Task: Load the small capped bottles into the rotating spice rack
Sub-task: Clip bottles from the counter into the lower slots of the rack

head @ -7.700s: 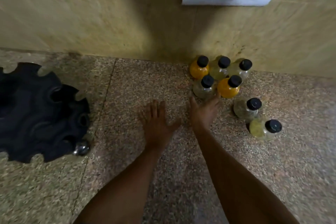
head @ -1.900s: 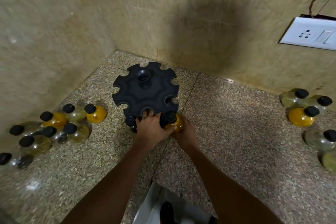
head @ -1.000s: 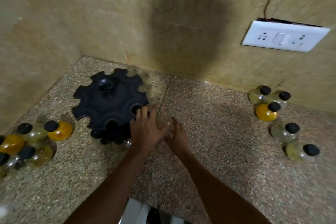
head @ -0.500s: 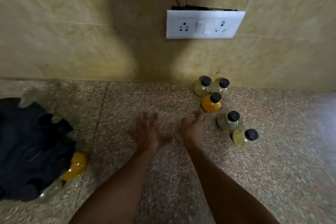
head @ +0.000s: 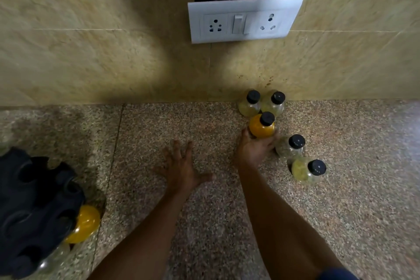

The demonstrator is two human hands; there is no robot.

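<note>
The right hand cups the upright orange bottle near the wall, fingers around its base, while the left hand hovers spread and empty; the rack lies far left.

Speckled granite counter, beige tiled wall with white socket plate.

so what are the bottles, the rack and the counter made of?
Orange bottle under the right hand: clear, glossy body, glass or plastic, can't tell; matte black cap.
Rack: matte black, moulded scalloped rim, probably plastic.
Counter: speckled polished stone, granite-like, with slab joints.
</note>
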